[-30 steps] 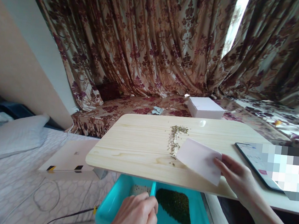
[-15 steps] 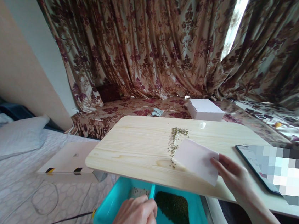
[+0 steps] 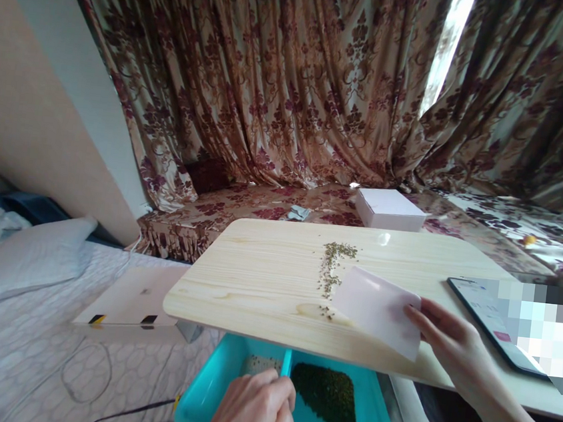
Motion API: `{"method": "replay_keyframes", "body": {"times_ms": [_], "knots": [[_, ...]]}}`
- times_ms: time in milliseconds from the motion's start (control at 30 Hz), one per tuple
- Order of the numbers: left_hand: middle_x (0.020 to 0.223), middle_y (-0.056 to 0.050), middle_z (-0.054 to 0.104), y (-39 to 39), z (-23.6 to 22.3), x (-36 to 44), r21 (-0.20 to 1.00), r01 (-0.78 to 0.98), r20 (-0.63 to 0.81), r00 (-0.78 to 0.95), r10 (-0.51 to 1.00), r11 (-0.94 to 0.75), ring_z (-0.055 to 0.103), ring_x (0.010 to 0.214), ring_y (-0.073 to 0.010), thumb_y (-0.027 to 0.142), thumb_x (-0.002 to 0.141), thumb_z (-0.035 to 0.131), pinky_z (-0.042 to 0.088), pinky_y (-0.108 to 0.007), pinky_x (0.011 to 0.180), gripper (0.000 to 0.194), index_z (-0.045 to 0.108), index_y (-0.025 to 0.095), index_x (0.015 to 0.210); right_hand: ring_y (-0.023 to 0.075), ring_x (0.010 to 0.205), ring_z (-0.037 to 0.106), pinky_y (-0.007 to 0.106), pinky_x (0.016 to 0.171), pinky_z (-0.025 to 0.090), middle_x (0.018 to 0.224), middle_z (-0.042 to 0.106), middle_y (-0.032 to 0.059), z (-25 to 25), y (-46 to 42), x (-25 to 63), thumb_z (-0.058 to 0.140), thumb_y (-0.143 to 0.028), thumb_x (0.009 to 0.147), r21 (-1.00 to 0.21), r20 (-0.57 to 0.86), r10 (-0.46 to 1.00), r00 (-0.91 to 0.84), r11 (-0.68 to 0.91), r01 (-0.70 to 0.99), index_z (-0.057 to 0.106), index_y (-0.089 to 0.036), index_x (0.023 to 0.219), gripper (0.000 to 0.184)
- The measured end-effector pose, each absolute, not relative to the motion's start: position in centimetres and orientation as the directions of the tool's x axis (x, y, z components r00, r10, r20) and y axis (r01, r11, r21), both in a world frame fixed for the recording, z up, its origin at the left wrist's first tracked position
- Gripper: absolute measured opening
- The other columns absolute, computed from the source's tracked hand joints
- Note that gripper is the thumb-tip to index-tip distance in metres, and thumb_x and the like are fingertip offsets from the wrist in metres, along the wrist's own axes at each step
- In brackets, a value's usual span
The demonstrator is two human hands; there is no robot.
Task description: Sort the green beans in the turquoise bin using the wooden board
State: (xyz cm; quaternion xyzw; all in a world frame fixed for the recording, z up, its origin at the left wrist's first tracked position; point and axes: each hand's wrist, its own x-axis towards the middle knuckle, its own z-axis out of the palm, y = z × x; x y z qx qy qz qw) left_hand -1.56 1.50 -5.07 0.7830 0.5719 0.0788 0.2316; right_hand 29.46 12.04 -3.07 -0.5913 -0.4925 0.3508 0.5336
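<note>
My right hand (image 3: pixel 449 339) pinches the right edge of a white sheet of paper (image 3: pixel 376 308), thumb and fingers closed on it. The sheet lies slantwise over the pale wooden table (image 3: pixel 245 267), its left end close to a scattered strip of small greenish-brown seeds or grains (image 3: pixel 331 263). Below the table's near edge, my left hand (image 3: pixel 258 410) is closed over the middle divider of a turquoise bin (image 3: pixel 202 391). Its fingertips are hidden, so whatever they hold cannot be made out. Dark green-brown grains (image 3: pixel 327 397) fill part of the bin's right compartment; few grains show in the left.
A tablet (image 3: pixel 495 327) lies on the table right of the paper. Behind the table, a white box (image 3: pixel 389 209) and a crumpled pale cloth (image 3: pixel 299 213) rest on a patterned ledge before curtains. A bed (image 3: pixel 53 281) with a white case (image 3: pixel 136 296) is at left.
My right hand and the paper have shifted slightly right and toward me, and the sheet's left end is a little farther from the grains. My left hand has kept its place.
</note>
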Motion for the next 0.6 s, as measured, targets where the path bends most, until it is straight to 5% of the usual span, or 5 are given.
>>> {"method": "replay_keyframes", "body": {"times_ms": [233, 600], "knots": [[0.094, -0.001, 0.07, 1.6, -4.9, -1.6, 0.466, 0.853, -0.145, 0.336, 0.931, -0.235, 0.067, 0.09, -0.0211, 0.012, 0.093, 0.045, 0.043, -0.027, 0.079, 0.025, 0.066, 0.024, 0.093, 0.0255, 0.066, 0.072, 0.031, 0.055, 0.059, 0.071, 0.08, 0.0035, -3.0, 11.0, 29.2, 0.084, -0.047, 0.049, -0.982, 0.076, 0.959, 0.274, 0.024, 0.188, 0.078, -0.027, 0.063, 0.026], [0.096, -0.002, 0.07, 1.3, -4.3, -1.6, 0.48, 0.851, -0.155, 0.318, 0.935, -0.21, 0.067, 0.094, -0.021, 0.012, 0.096, 0.043, 0.043, -0.027, 0.083, 0.026, 0.066, 0.024, 0.093, 0.0242, 0.067, 0.069, 0.031, 0.057, 0.056, 0.072, 0.079, 0.0053, -3.4, 12.8, 27.9, 0.089, -0.06, 0.045, -0.984, 0.109, 0.97, 0.219, 0.075, 0.16, 0.077, -0.025, 0.063, 0.041]]}}
